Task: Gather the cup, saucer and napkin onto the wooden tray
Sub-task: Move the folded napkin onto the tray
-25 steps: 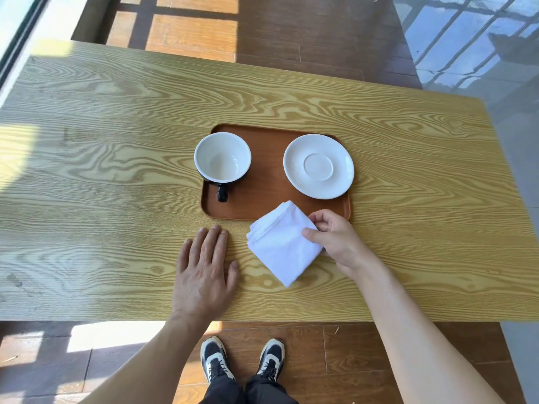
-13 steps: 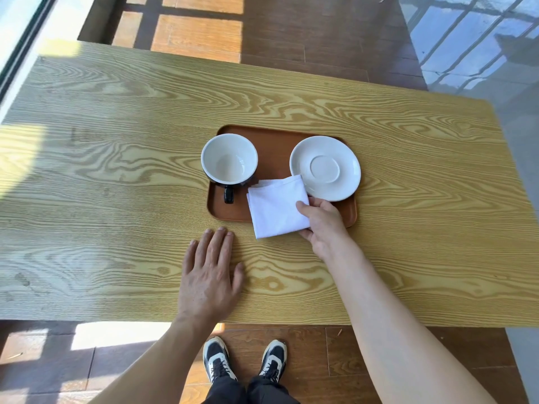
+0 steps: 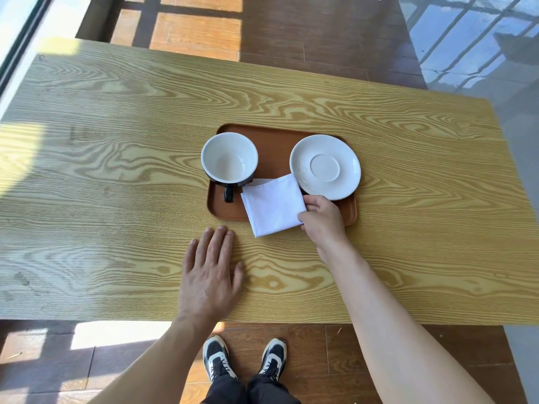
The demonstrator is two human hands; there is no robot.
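Note:
A brown wooden tray [image 3: 274, 141] lies in the middle of the table. On its left stands a cup [image 3: 229, 157], white inside and black outside, handle pointing toward me. A white saucer [image 3: 325, 166] rests on the tray's right side. A folded white napkin [image 3: 272, 207] lies between them on the tray's near part, its lower corner hanging over the tray's front edge onto the table. My right hand [image 3: 322, 221] pinches the napkin's right edge. My left hand [image 3: 210, 272] lies flat on the table just in front of the tray, fingers spread, holding nothing.
The light wood-grain table [image 3: 116, 170] stretches wide to both sides of the tray. Its near edge runs just above my shoes [image 3: 245, 360] on the dark wooden floor. A bright window edge [image 3: 17, 39] is at the far left.
My right hand carried the napkin from the table in front of the tray up onto the tray between cup and saucer. My left hand stayed flat on the table.

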